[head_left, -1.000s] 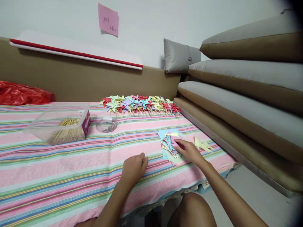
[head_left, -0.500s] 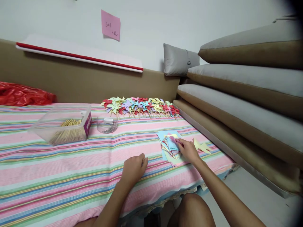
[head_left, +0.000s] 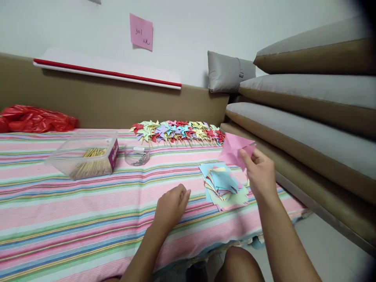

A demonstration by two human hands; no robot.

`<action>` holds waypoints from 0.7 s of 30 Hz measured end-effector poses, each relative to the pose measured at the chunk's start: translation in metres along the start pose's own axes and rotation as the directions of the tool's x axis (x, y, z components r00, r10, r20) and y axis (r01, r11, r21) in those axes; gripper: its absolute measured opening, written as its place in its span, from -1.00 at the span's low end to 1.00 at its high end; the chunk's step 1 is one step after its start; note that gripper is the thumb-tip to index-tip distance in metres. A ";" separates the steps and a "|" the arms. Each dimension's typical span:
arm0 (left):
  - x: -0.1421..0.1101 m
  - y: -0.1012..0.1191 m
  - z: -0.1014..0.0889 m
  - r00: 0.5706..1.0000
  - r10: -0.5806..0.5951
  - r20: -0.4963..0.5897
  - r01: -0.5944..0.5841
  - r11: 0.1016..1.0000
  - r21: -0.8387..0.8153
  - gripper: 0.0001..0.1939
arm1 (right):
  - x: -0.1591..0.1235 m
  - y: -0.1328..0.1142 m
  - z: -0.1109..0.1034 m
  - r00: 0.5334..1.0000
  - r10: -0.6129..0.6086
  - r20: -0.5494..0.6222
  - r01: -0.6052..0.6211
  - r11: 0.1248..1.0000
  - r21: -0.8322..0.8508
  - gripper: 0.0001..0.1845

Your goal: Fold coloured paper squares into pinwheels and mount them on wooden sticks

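Pinched in my right hand [head_left: 260,170] is a square of pink paper [head_left: 233,147] with slits cut in from its corners, raised above the cloth. Below it lies a stack of coloured paper squares [head_left: 221,184], a blue one on top. My left hand [head_left: 172,203] rests on the striped cloth, left of the stack. Its fingers are curled in with nothing showing in them. Many finished paper pinwheels [head_left: 176,131] on sticks lie in a row at the back.
A clear plastic box [head_left: 88,156] of wooden sticks stands at left, beside a round clear container [head_left: 137,156] of small metal pieces. Stacked cushions [head_left: 308,121] border the right side. A red plastic bag [head_left: 38,119] lies at the back left. The striped cloth [head_left: 111,203] covers the surface.
My right hand has taken the pink paper square off the stack and lifted it up and to the right. My left hand has stayed nearly in place, its thumb slightly looser.
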State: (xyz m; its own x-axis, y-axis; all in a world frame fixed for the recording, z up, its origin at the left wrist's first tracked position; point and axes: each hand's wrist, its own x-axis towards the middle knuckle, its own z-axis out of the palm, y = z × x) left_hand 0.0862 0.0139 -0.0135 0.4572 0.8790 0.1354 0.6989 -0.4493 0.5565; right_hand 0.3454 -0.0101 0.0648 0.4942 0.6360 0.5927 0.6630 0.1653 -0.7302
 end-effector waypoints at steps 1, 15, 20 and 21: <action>0.000 0.001 -0.004 0.999 -0.025 -0.038 0.020 0.992 -0.123 -0.61 | -0.002 -0.011 0.013 0.994 0.055 0.099 -0.077 0.970 0.231 -0.58; 0.024 -0.032 -0.075 0.983 -0.163 0.084 0.123 0.250 -0.960 -0.56 | -0.048 -0.060 0.135 0.658 0.024 0.753 -0.649 0.525 0.551 -0.40; 0.026 -0.040 -0.054 0.971 -0.236 0.038 0.107 0.289 -0.951 -0.60 | -0.054 -0.053 0.137 0.665 0.058 0.745 -0.602 0.632 0.488 -0.39; 0.025 -0.041 -0.050 0.964 -0.265 0.020 0.096 0.278 -0.956 -0.60 | -0.056 -0.051 0.138 0.677 0.070 0.733 -0.597 0.634 0.491 -0.39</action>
State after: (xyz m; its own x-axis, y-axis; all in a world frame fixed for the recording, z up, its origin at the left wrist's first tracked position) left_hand 0.0416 0.0622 0.0086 0.2664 0.9633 -0.0337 -0.2876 0.1128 0.9511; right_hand 0.2061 0.0500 0.0218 -0.0311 0.9943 0.1015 -0.1507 0.0957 -0.9839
